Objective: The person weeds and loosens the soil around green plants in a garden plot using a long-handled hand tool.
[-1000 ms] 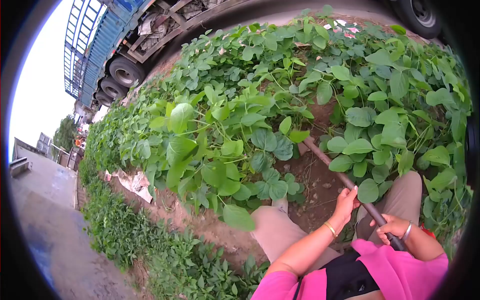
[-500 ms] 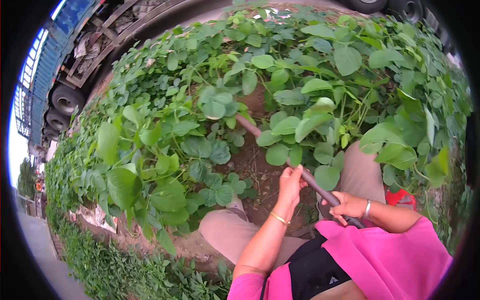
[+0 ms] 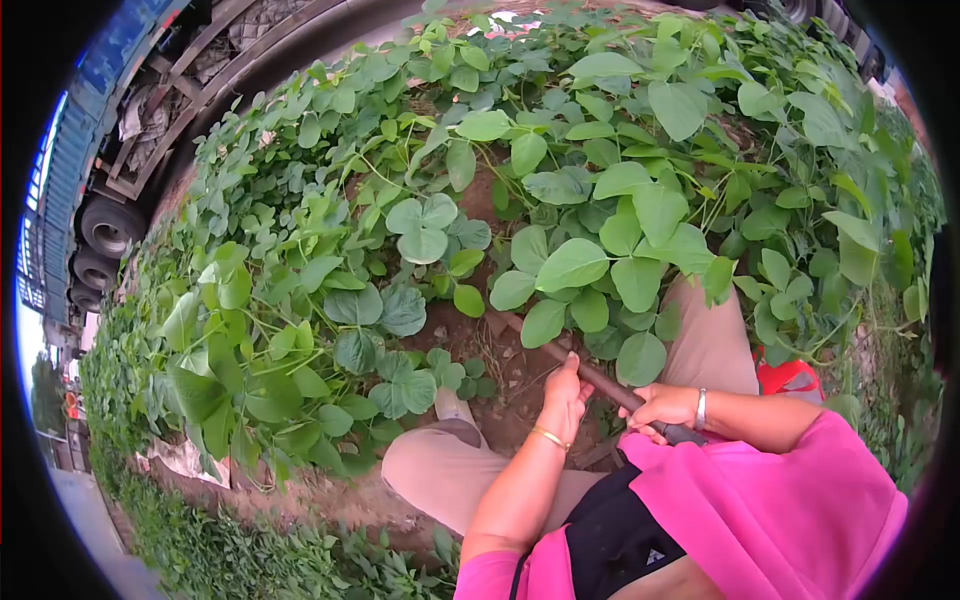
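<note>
- Although the head view has swung round over the last second, pushing the truck (image 3: 70, 150) farther toward the left edge, both hands keep hold of the pole (image 3: 606, 384).
- The left hand (image 3: 567, 396) has its fingers curled round the shaft, thumb lying along it; the right hand (image 3: 660, 407) is closed round it nearer the body.
- The pole slants from the person's front over bare soil (image 3: 450, 335), between the legs (image 3: 435, 468). Compared with half a second ago, its visible far part lies lower, below the leaves (image 3: 572, 266) it then showed beyond.
- That suggests a stroke drawn back toward the body, the work staying at this patch; foliage may hide the pole's end, so I cannot tell what it touches.
</note>
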`<state>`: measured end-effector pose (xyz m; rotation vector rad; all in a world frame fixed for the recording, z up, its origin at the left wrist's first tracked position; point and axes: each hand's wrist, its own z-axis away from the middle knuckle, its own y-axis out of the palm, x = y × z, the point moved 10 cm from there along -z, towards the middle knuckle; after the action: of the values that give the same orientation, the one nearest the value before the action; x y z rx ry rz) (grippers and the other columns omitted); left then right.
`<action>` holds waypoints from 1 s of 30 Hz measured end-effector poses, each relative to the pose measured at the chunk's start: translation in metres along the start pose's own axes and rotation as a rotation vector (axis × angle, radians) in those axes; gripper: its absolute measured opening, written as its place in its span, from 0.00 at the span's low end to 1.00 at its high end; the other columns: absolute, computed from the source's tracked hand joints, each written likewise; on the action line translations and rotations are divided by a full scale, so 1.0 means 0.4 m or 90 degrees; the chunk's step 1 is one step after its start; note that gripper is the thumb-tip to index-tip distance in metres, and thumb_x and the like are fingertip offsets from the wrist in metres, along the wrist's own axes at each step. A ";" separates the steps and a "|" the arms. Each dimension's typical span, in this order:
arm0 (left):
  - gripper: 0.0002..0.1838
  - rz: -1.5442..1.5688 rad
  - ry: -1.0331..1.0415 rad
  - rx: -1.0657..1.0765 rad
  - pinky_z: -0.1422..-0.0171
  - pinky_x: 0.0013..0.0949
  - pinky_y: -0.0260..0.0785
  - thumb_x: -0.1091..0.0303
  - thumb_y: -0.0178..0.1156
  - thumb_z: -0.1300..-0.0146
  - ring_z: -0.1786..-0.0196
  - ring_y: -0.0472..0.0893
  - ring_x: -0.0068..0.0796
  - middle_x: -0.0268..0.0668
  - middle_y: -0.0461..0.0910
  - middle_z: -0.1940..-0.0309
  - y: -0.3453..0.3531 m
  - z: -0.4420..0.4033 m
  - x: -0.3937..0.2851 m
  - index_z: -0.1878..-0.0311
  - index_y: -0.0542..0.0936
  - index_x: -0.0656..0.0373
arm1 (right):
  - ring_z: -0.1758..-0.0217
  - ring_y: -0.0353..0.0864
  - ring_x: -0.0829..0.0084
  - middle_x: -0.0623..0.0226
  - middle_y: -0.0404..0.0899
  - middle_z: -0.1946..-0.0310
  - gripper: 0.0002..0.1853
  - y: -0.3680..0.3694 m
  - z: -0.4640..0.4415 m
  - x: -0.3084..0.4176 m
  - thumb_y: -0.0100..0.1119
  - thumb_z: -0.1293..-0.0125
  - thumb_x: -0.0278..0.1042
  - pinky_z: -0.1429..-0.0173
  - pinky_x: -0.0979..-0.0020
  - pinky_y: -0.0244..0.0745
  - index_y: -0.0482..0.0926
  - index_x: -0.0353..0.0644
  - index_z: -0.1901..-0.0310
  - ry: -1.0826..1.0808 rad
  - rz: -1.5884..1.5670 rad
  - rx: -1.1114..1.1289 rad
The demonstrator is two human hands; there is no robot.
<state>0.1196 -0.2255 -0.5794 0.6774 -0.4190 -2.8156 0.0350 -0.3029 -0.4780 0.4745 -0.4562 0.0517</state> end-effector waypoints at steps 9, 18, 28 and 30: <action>0.09 -0.038 0.286 0.098 0.76 0.23 0.65 0.61 0.48 0.41 0.77 0.72 0.20 0.34 0.74 0.75 0.066 0.089 -0.239 0.70 0.70 0.56 | 0.89 0.65 0.79 0.70 0.64 0.85 0.18 0.043 -0.012 0.098 0.48 0.49 0.25 0.86 0.76 0.66 0.59 0.37 0.54 -0.162 0.060 -0.007; 0.13 -0.060 0.014 0.040 0.67 0.31 0.64 0.57 0.44 0.40 0.72 0.71 0.26 0.34 0.73 0.74 -0.010 -0.072 0.006 0.69 0.69 0.57 | 0.87 0.64 0.79 0.70 0.63 0.84 0.14 0.010 -0.083 -0.042 0.50 0.52 0.23 0.85 0.74 0.64 0.61 0.40 0.62 0.003 -0.076 -0.025; 0.11 0.046 0.330 0.000 0.77 0.22 0.65 0.59 0.46 0.41 0.79 0.71 0.20 0.33 0.73 0.78 -0.003 0.119 -0.218 0.71 0.66 0.58 | 0.90 0.64 0.80 0.71 0.64 0.86 0.20 0.040 -0.002 0.120 0.49 0.52 0.25 0.84 0.77 0.65 0.60 0.35 0.56 -0.121 0.203 0.116; 0.12 0.006 0.393 -0.027 0.77 0.25 0.67 0.59 0.43 0.39 0.79 0.72 0.21 0.34 0.74 0.78 -0.025 0.105 -0.242 0.70 0.67 0.58 | 0.90 0.63 0.80 0.71 0.63 0.86 0.20 0.031 -0.035 0.111 0.49 0.52 0.25 0.85 0.77 0.65 0.59 0.36 0.55 -0.109 0.219 0.099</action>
<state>0.1826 -0.1807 -0.5070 1.4532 -0.2413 -2.4171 0.0787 -0.2882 -0.4644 0.5520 -0.7021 0.3820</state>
